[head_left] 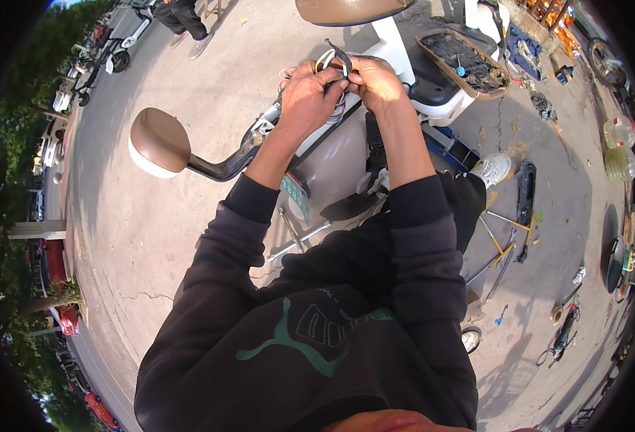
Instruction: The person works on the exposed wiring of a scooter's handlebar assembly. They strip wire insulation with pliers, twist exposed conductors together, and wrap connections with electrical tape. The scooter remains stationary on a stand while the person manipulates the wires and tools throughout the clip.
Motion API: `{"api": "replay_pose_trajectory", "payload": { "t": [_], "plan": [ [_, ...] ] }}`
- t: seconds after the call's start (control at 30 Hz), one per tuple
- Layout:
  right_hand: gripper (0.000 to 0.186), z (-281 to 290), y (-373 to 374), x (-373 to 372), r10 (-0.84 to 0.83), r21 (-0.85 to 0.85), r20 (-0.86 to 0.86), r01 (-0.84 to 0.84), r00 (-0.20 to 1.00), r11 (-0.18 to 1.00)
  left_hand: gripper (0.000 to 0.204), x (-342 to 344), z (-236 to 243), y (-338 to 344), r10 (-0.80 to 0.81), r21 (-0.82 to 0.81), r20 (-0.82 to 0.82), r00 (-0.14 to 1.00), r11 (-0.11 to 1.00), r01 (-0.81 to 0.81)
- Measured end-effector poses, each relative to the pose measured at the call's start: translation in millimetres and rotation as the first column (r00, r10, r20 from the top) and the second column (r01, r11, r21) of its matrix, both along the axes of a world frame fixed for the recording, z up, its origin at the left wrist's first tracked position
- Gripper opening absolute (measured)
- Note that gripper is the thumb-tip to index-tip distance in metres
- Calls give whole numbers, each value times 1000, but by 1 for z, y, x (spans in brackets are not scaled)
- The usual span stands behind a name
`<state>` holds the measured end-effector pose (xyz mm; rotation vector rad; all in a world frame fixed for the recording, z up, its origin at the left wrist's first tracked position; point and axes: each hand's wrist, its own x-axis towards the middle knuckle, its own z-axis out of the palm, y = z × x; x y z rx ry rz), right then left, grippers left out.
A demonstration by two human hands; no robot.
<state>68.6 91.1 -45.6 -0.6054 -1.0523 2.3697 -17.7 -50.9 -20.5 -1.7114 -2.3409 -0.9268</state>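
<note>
Both of my hands work at the front of a partly opened scooter (342,155) with a beige-grey body. My left hand (309,99) is closed, its thumb and fingers pinching a wire in a small bundle. Close against it, my right hand (377,81) is closed too, its fingertips pinching the same wiring. A black-wrapped wire end (338,53) sticks up between the hands, beside a pale loop of wire (324,60). More thin coloured wires (340,111) hang below my fingers. Exactly where the fingertips meet the wire is partly hidden.
A brown-backed mirror (160,140) juts out left, another mirror (353,10) stands ahead. A removed seat (463,63) lies upturned at right. On the ground are a cross wrench (297,236), yellow-handled tools (506,252) and a black plastic part (525,194). Another person's legs (182,20) show far left.
</note>
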Motion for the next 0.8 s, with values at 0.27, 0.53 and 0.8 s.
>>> {"api": "replay_pose_trajectory", "payload": {
  "t": [0.27, 0.53, 0.8],
  "plan": [
    [32, -3, -40, -1, -160, 197, 94, 139, 983, 971, 33, -17, 21, -47, -120, -137, 163, 979, 980, 143],
    [30, 17, -98, 54, -509, 208, 144, 477, 849, 854, 28, -12, 60, -151, 1, 442, 445, 895, 870, -220],
    [31, 11, -132, 85, -450, 229, 175, 409, 876, 883, 28, 15, -8, -225, 233, 36, 289, 929, 967, -254]
  ]
}}
